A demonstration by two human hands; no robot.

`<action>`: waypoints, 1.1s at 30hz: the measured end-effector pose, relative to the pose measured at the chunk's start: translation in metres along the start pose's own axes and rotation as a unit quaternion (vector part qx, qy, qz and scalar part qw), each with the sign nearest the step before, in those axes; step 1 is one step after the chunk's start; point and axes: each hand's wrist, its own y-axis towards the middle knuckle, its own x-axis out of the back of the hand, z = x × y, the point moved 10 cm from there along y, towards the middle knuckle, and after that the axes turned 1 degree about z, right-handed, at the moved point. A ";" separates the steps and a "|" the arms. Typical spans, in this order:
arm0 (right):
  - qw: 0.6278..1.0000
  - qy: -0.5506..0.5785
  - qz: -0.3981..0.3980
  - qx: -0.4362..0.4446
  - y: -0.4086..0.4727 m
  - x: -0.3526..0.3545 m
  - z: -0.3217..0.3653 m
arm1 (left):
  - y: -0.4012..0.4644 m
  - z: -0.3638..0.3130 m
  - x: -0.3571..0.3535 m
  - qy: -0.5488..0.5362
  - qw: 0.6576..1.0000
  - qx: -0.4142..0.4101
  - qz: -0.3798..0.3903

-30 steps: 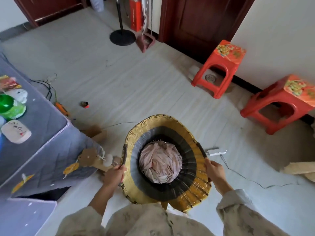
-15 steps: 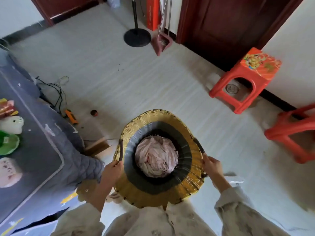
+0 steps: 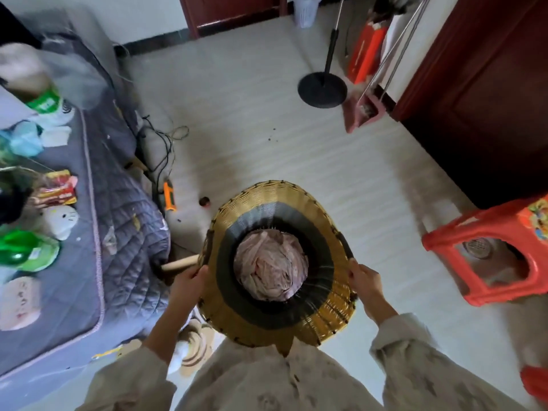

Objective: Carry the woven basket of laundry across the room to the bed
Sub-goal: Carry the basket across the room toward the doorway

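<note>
A round woven basket (image 3: 267, 203), yellow at the rim with a dark band inside, hangs in front of my body above the floor. Pink laundry (image 3: 271, 269) lies bunched at its bottom. My left hand (image 3: 188, 284) grips the basket's left rim by its dark handle. On the opposite rim, my right hand (image 3: 366, 281) is closed by the other handle. The bed (image 3: 118, 232), covered by a grey-blue quilt, lies directly to the left of the basket, its corner close to my left hand.
Toys, a green bottle (image 3: 25, 250) and snack packets lie on the bed. A red plastic stool (image 3: 492, 253) stands on the right. A black round fan base (image 3: 322, 89), a pink dustpan (image 3: 363, 112), cables and an orange tool (image 3: 169, 194) are on the floor ahead. Dark doors stand behind.
The view has swung left and I have moved closer to the bed, which now fills the left side. The basket stays held in both hands. The second red stool has almost left view.
</note>
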 end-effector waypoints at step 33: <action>0.969 -0.179 0.033 0.165 0.295 -0.170 0.463 | 0.338 -0.239 0.012 -0.139 0.985 0.095 -0.027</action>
